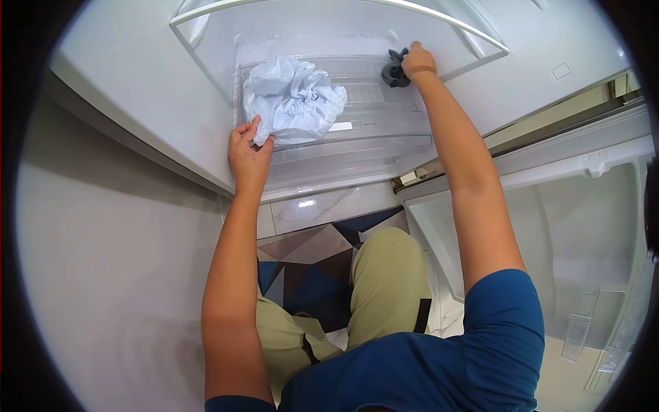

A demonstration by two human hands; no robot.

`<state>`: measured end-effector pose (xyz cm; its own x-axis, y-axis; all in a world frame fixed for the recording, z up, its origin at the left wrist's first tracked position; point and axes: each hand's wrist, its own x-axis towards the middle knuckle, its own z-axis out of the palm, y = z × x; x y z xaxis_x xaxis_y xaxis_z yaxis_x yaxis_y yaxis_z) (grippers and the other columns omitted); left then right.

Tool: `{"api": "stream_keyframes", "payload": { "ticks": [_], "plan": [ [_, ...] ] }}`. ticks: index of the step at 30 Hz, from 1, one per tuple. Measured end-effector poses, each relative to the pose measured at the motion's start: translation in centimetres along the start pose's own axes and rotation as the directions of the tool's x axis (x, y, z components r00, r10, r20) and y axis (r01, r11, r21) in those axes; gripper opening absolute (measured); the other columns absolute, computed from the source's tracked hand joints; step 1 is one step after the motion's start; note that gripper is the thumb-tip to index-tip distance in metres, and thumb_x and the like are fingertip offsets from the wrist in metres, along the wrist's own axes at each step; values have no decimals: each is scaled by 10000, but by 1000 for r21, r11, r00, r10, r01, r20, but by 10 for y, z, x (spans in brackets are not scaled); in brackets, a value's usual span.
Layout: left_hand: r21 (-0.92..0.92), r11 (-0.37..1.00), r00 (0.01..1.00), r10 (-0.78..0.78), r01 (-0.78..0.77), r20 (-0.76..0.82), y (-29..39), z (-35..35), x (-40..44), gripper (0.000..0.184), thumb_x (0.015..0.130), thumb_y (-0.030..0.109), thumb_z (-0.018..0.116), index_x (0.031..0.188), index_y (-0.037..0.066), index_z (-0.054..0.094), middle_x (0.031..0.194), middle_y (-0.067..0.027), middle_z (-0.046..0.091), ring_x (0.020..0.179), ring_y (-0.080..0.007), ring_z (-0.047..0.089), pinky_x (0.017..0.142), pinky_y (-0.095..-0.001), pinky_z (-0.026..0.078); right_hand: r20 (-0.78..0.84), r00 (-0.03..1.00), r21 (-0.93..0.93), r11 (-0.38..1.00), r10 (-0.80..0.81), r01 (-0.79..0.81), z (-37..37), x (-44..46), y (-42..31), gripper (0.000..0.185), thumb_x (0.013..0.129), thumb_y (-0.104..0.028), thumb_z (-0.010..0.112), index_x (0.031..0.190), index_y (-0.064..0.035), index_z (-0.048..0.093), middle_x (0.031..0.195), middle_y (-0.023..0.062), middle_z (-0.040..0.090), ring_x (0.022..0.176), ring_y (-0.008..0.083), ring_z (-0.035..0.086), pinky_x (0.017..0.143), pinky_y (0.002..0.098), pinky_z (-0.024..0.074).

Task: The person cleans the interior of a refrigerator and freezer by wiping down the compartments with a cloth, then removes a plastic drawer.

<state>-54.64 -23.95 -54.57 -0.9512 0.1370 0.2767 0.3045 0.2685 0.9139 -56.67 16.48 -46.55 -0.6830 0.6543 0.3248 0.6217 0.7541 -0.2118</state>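
Inside an open fridge, a crumpled white plastic bag rests on the clear drawer tops. My left hand pinches the bag's lower left corner between thumb and fingers. Over at the right side of the compartment, my right hand is closed on a bunched dark grey cloth, which hangs to the left of the fingers. The fingertips of my right hand are partly hidden by the hand itself.
A glass shelf edge crosses above both hands. Clear drawers lie beneath the bag. The open fridge door stands at the right, with a patterned mat on the floor below.
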Motion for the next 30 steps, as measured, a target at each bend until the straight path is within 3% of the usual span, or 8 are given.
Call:
{"api": "stream_keyframes", "payload": {
  "ticks": [4,6,10,13,15,19,25,30],
  "plan": [
    [-31,999,1000,-10,10,8,-1,1,0,444,732,50,701,1167,72,618,1085,-71,495,883,-148,548,693,-250,499,239,949,52,979,-203,197,60,-8,9,478,864,-312,529,1203,18,462,1093,239,586,1059,388,546,887,437,437],
    [-43,999,1000,-20,20,11,2,0,1,446,732,40,699,1169,72,617,1086,-70,491,887,-146,547,689,-246,500,-59,980,119,974,-188,194,102,-6,14,481,856,-275,538,1241,1,458,1217,221,523,1096,375,518,901,433,427],
    [-76,997,1000,-16,16,6,3,1,-1,452,729,7,692,1170,71,615,1086,-71,480,890,-139,543,674,-235,503,77,967,235,947,-244,220,80,-7,9,488,832,-209,568,1263,-11,451,1297,222,459,1100,368,512,905,426,428],
    [-86,996,1000,-6,8,25,1,0,-1,451,733,-3,689,1171,70,614,1091,-73,473,891,-133,542,674,-228,503,-113,947,350,880,-300,321,73,-3,3,393,813,-127,572,1202,-78,542,1241,175,530,1058,359,534,886,416,434],
    [-87,996,999,-20,23,26,5,-1,-1,450,736,-5,688,1173,71,613,1098,-73,468,891,-131,541,674,-228,502,232,941,545,834,-248,86,64,0,-8,254,816,-84,562,1044,-146,656,1142,94,608,1055,350,525,873,395,426],
    [-86,996,999,-30,33,36,4,0,0,450,744,-8,684,1180,67,607,1105,-67,455,896,-127,537,679,-225,502,194,951,549,830,-241,98,71,0,-19,215,822,-70,547,912,-188,703,981,51,666,981,320,566,822,362,444],
    [-98,995,999,-30,34,40,7,-1,-1,449,745,-11,681,1181,57,602,1095,-61,450,901,-126,534,690,-223,510,-164,902,78,906,-400,416,74,-7,-30,240,834,-47,508,888,-166,708,806,66,682,659,243,602,645,345,469],
    [-92,995,998,-33,37,47,5,-1,0,447,747,-17,676,1182,55,600,1102,-66,451,920,-132,538,703,-228,516,81,953,822,561,-291,101,64,-5,-66,208,791,-32,533,865,-104,713,789,83,675,634,231,601,605,327,469]
  ]
}}
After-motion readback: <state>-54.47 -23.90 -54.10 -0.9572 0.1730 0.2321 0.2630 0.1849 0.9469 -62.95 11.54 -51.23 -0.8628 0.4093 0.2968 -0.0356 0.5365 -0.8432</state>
